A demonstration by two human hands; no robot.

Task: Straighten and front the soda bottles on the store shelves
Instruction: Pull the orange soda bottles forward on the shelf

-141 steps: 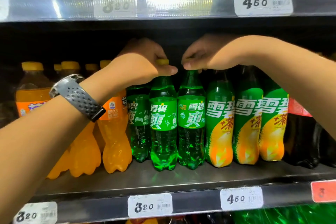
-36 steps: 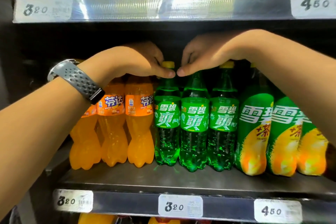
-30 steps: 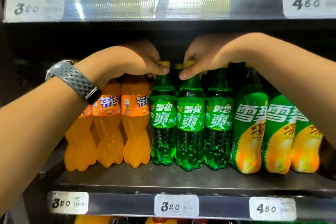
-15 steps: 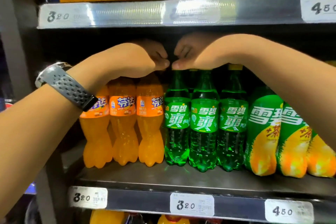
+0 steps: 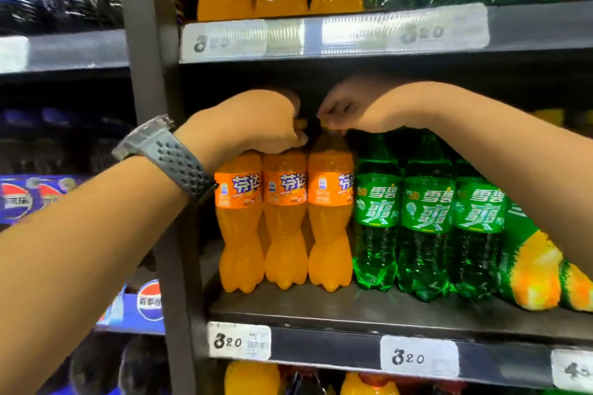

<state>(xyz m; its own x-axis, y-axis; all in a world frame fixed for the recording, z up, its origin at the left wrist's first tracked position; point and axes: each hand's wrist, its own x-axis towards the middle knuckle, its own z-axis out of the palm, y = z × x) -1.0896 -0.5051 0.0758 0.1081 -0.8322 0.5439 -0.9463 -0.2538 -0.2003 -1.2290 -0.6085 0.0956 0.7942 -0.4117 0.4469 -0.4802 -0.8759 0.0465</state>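
Orange soda bottles stand three abreast at the left end of the shelf, near its front edge, labels outward, while left hand and right hand each pinch a cap with curled fingers, probably to twist labels square with the neighbouring green bottles.

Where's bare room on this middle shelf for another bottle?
A bare strip runs along the shelf front, ahead of the orange bottles and green bottles. A narrow gap sits between the leftmost orange bottle and the post. The rows stand packed.
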